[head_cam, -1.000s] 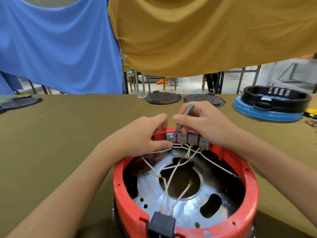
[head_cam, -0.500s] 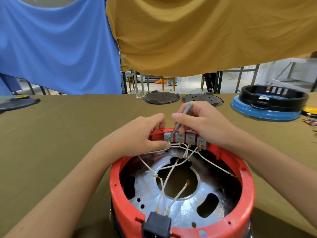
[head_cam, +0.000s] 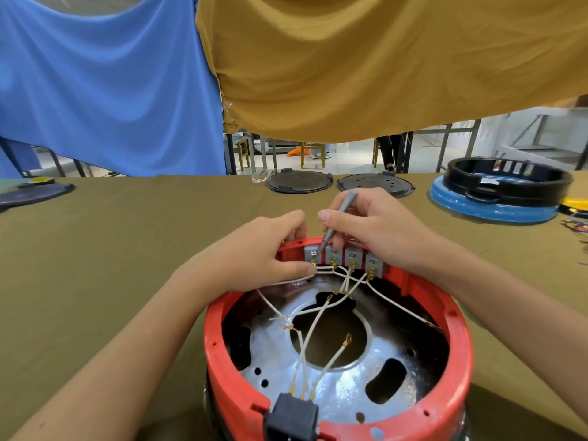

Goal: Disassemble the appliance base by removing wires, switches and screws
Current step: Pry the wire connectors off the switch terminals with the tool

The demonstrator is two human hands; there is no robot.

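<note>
A red round appliance base [head_cam: 451, 361] lies open side up on the table in front of me, with a shiny metal plate [head_cam: 350, 386] inside. Several grey switches [head_cam: 346, 259] line its far rim, and white wires [head_cam: 318, 316] with brass terminals run from them across the plate. My left hand [head_cam: 261, 253] pinches the wire at the leftmost switch. My right hand [head_cam: 372, 230] grips a thin grey screwdriver [head_cam: 337, 218], whose tip rests on that same switch. A black socket [head_cam: 294, 418] sits in the near rim.
The table wears an olive cloth [head_cam: 127, 249]. At the far edge lie two dark round lids [head_cam: 299, 181] [head_cam: 375, 184]. A black ring on a blue base [head_cam: 496, 195] stands at the right, coloured wires [head_cam: 576, 224] beside it. Another dark lid [head_cam: 31, 192] lies far left.
Both hands stay at the leftmost switch with little visible movement. The view has shifted slightly.
</note>
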